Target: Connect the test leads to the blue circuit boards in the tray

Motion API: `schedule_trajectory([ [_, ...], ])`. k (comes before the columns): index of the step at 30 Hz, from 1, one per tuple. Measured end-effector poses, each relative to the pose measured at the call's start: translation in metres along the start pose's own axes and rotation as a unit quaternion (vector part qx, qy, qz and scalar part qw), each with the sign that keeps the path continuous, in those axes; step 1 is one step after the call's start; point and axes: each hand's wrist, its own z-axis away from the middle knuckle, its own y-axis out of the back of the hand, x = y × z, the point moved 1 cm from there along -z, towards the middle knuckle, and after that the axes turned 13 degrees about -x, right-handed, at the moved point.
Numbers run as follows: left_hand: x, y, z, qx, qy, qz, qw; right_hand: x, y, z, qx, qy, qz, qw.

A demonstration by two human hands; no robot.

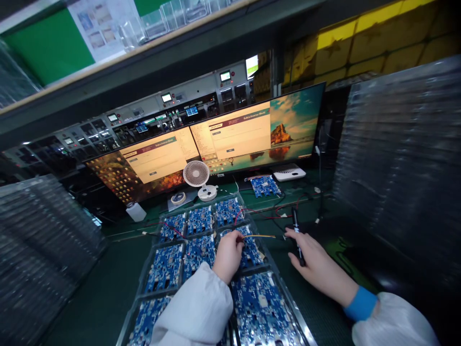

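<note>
**Two hands split between tray and marker**

Green matting covers the tabletop, with stacks of clear plastic trays banked up at both sides and two monitors tilted along the back, close enough for me to read without leaning. A small desk fan sits just in front of them, facing the work.

Directly below me, a clear tray holds blue circuit boards, one per pocket, so none touch.

My left hand rests curled on a board in the right column, fingertips pinched at a thin yellow-and-red wire lead that runs off to the right, presumably to keep the lead steady at the board's edge. My right hand lies on the matting beside the tray, fingers loosely closed around a black marker (its tip points away from me), parked within reach.

One more blue board lies apart, near the monitors.
</note>
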Motion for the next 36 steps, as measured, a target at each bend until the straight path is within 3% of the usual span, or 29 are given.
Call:
schedule_trajectory([
  [10,0.002,-0.001,-0.002,-0.021,0.004,-0.048,0.999,0.004,-0.008,0.001,0.014,-0.018,0.103,0.994],
  [18,0.000,-0.004,0.001,-0.027,0.016,-0.095,0.995,-0.004,0.000,0.002,0.022,-0.041,0.164,0.985],
  [23,0.004,0.000,0.005,-0.039,0.018,-0.060,0.997,-0.010,0.003,0.003,0.031,-0.036,0.183,0.982],
  [26,0.011,0.022,0.017,-0.028,0.022,-0.049,0.998,-0.012,0.001,0.004,0.038,-0.027,0.187,0.981],
  [30,0.024,0.074,0.043,-0.037,0.073,-0.109,0.991,-0.011,0.000,0.004,0.049,-0.017,0.186,0.981],
  [34,0.035,0.130,0.068,-0.124,0.120,-0.232,0.957,-0.009,0.001,0.004,0.060,-0.010,0.179,0.982],
  [36,0.039,0.153,0.076,-0.177,0.113,-0.238,0.948,-0.008,0.002,0.004,0.066,-0.012,0.174,0.982],
])
